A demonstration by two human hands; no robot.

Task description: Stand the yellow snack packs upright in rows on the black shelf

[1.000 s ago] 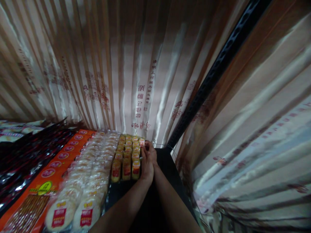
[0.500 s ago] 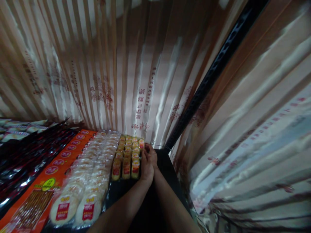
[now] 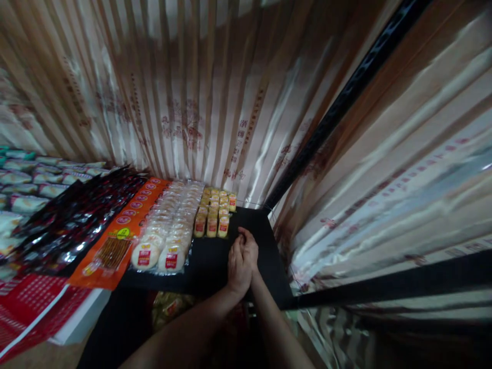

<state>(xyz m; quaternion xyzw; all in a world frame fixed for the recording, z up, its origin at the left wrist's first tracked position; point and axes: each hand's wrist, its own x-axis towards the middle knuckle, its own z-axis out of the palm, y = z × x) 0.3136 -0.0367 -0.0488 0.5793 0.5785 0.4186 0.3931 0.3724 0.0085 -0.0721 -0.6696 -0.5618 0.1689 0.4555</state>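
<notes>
My left hand [image 3: 239,265] and my right hand [image 3: 251,250] are against each other above the black shelf top [image 3: 207,260]. Both look closed, fingers drawn together and partly overlapping, and no item shows in them. Just beyond and to the left stand rows of small yellow packaged cakes [image 3: 212,224] with red labels, apart from my fingers. One yellow pack [image 3: 232,201] sits at the back right end of those rows. Left of the cakes are two rows of round white flatbreads [image 3: 169,260] in clear wrappers.
Orange snack packs [image 3: 111,256], dark shiny packets [image 3: 80,220] and pale bags [image 3: 46,177] extend leftward. A red basket [image 3: 33,307] is at lower left. Behind hangs a pleated printed curtain [image 3: 184,118]; a black upright post [image 3: 326,123] rises from the back right corner.
Both hands have drawn back from the yellow cakes toward me, leaving the rows standing. The view has shifted, showing more of the shelf's front and the red basket.
</notes>
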